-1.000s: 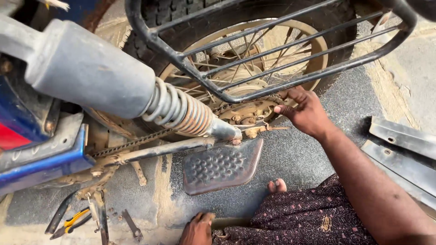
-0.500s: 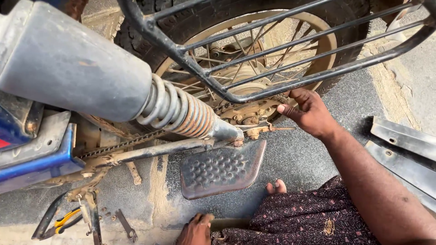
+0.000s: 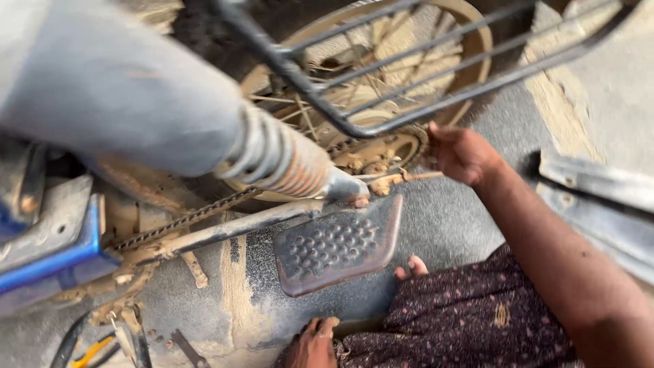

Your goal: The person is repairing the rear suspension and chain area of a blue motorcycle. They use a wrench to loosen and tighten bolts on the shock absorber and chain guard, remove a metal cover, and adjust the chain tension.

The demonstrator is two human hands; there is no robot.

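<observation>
Sprocket (image 3: pixel 381 153) at rear wheel: your right hand (image 3: pixel 463 153) touches it, grip unclear | left hand (image 3: pixel 313 344) low, unclear | gritty grey floor (image 3: pixel 449 225), footrest plate (image 3: pixel 337 245), pliers (image 3: pixel 92 347).

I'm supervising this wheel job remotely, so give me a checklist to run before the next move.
1. Right hand at the rear sprocket: ok.
2. Tool in right hand: cannot tell.
3. Left hand low near the ground, away from the chain: ok.
4. Chain seated on sprocket: cannot tell, view blurred.
5. Pliers close to the left hand: ok.
6. Studded footrest plate not covering the sprocket: ok.
</observation>
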